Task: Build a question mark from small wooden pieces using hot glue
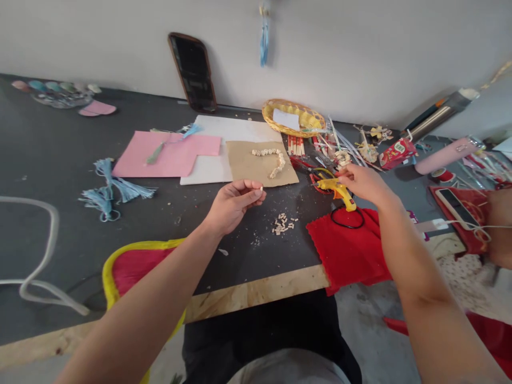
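My left hand (236,207) pinches a tiny pale piece (261,188), its grip narrowed to thumb and fingertips above the dark, matte tabletop (240,269). My right hand (362,183) is at the rear of a yellow plastic glue gun (333,186), near a zigzag-edged red cloth (352,250); from here I cannot tell whether that grip has closed on it. Short pale cylinders (284,225) lie loosely heaped, and a knobbly hooked chain (282,158) rests on flat brown card (246,165).

Soft, rather dim light; faint shadows on the wall (340,53) beyond the glue gun (333,185); small details smeared.
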Demonstrator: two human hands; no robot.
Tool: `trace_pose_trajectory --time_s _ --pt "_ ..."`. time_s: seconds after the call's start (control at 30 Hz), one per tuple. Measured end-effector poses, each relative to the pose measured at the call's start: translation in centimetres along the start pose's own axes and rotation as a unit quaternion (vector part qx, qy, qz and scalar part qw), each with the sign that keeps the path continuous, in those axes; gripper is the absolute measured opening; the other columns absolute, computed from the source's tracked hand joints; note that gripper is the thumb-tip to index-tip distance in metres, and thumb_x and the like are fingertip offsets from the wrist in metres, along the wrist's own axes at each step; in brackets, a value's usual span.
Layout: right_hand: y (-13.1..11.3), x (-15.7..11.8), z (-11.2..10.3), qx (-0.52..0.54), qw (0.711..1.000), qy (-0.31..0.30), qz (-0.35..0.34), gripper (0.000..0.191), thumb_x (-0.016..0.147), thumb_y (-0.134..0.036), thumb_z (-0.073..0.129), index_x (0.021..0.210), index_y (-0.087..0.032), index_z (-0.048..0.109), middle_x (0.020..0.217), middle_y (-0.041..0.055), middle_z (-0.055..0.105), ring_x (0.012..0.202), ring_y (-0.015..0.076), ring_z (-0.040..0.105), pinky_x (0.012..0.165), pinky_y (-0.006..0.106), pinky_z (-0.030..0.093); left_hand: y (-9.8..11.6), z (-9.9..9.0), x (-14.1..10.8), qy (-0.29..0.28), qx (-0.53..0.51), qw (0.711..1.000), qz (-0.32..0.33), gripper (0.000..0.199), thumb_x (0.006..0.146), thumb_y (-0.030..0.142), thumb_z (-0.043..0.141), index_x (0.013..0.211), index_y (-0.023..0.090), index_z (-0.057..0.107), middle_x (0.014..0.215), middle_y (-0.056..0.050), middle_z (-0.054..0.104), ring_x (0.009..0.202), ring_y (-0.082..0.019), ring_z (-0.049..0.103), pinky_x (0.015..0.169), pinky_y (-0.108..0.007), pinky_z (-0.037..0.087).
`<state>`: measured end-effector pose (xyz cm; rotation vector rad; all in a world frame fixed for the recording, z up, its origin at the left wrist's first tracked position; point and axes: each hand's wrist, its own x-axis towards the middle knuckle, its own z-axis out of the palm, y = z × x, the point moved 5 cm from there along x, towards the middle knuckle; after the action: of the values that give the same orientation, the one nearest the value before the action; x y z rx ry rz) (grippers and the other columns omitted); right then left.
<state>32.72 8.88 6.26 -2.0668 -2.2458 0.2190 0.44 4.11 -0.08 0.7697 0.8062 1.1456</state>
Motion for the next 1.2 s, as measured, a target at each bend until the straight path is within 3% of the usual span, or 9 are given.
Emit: trace_pose_trajectory --time_s 0.27,0.37,0.53,0.67,0.97,1.2 --pt "-4.6 -2.7 0.2 0.027 0.997 0.034 -0.059 0.012 0.090 -0.025 0.056 0.093 -0.019 0.066 0.092 0.0062 0.073 0.079 0.0199 0.065 0.071 0.029 0.043 -0.1 -0.1 0.1 0.000 -0.001 1.000 0.002 0.028 0.060 0.027 0.090 0.078 0.015 0.073 0.069 -0.002 0.072 0.064 -0.010 0.065 0.062 -0.019 0.051" --pt "-8.1 -2.8 1.5 0.027 0.992 0.035 -0.122 0.011 0.091 -0.020 0.056 0.098 -0.017 0.064 0.099 0.0079 0.072 0.086 0.0197 0.065 0.073 0.029 0.043 -0.1 -0.1 0.1 0.003 -0.006 1.000 0.005 0.028 0.059 0.026 0.091 0.077 0.015 0.073 0.069 -0.002 0.072 0.063 -0.009 0.064 0.061 -0.018 0.051" --pt "-15.4 -2.9 4.8 -0.093 0.958 0.048 -0.267 0.019 0.097 -0.025 0.050 0.108 -0.016 0.062 0.103 0.0113 0.069 0.098 0.0248 0.062 0.068 0.031 0.040 0.5 -0.6 0.3 0.029 -0.029 0.998 0.047 0.026 0.060 0.024 0.089 0.077 0.015 0.071 0.069 -0.002 0.070 0.064 -0.010 0.065 0.062 -0.018 0.053" --pt "-19.5 -1.8 6.5 -0.124 0.942 0.051 -0.308 0.025 0.099 -0.021 0.041 0.118 -0.013 0.057 0.104 0.0132 0.068 0.093 0.0242 0.062 0.066 0.032 0.038 2.2 -1.4 0.3 0.054 -0.077 0.989 0.118 0.024 0.061 0.021 0.087 0.077 0.016 0.070 0.068 0.000 0.068 0.066 -0.009 0.064 0.062 -0.018 0.053" --pt "-22.5 0.0 7.5 -0.157 0.935 0.013 -0.317 0.031 0.101 -0.017 0.033 0.115 -0.011 0.060 0.104 0.0160 0.069 0.092 0.0251 0.063 0.066 0.034 0.038 7.2 -2.5 -0.6 0.090 -0.093 0.970 0.208 0.010 0.073 0.016 0.078 0.077 0.020 0.069 0.073 0.001 0.067 0.067 -0.008 0.063 0.063 -0.019 0.053" --pt "-24.3 0.0 8.0 -0.186 0.920 0.001 -0.346 0.031 0.098 -0.012 0.037 0.118 -0.013 0.060 0.110 0.0168 0.068 0.097 0.0274 0.064 0.068 0.034 0.044 9.3 -4.0 -1.6 0.116 -0.095 0.963 0.224 0.009 0.075 0.013 0.075 0.076 0.020 0.071 0.071 0.000 0.067 0.066 -0.008 0.062 0.062 -0.018 0.053"
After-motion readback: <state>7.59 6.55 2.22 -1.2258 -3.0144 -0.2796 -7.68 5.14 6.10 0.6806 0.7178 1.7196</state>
